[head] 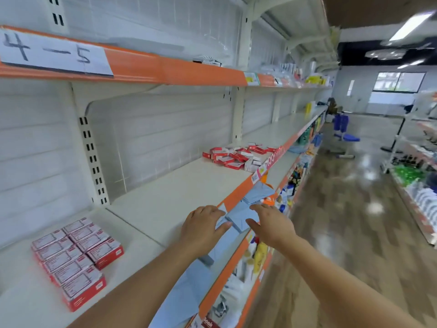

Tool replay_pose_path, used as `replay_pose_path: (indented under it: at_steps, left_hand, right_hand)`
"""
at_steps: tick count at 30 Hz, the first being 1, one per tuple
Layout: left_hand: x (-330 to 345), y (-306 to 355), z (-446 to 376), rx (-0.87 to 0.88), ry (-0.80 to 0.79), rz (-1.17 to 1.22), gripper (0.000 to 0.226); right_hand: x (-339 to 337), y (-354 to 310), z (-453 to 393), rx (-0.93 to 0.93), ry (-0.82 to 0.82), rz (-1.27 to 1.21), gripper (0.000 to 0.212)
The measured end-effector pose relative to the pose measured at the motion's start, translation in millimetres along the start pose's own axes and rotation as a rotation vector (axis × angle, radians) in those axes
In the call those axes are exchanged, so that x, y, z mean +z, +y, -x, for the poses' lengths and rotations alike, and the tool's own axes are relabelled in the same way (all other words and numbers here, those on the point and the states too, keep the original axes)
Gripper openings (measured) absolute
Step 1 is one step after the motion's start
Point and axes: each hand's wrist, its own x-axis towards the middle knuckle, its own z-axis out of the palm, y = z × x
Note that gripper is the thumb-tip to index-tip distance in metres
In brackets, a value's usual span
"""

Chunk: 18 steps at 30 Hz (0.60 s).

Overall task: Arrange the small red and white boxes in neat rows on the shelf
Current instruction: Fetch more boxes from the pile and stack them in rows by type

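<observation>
both hands, left hand (201, 229) and right hand (272, 223), reach empty with open grip past the neat block (75, 259) toward the loose pile (238, 156); a hasty grab may scatter it.

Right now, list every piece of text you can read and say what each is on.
"4 - 5": handwritten on the white paper sign taped to the upper shelf edge.
"100": partly legible on the tilted tag on the middle shelf edge.
Print on the red and white boxes: too blurred to read.

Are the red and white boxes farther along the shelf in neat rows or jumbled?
Jumbled: the far boxes lie at mixed angles, overlapping in a loose heap.
</observation>
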Motion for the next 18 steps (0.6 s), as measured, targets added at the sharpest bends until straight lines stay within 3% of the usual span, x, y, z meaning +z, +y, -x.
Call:
replay_pose_path:
  at_steps: [9, 18]
  left_hand:
    - [32.9, -5.1, -120.2, 0.066, -0.04, -0.005, 0.044]
    - [63.3, -7.9, -237.4, -0.068, 0.011, -0.019, 0.044]
  right_hand:
    - [14.1, 64.4, -99.7, 0.079, 0.009, -0.029, 0.044]
    - [22.3, 125.9, -223.0, -0.024, 0.048, -0.105, 0.042]
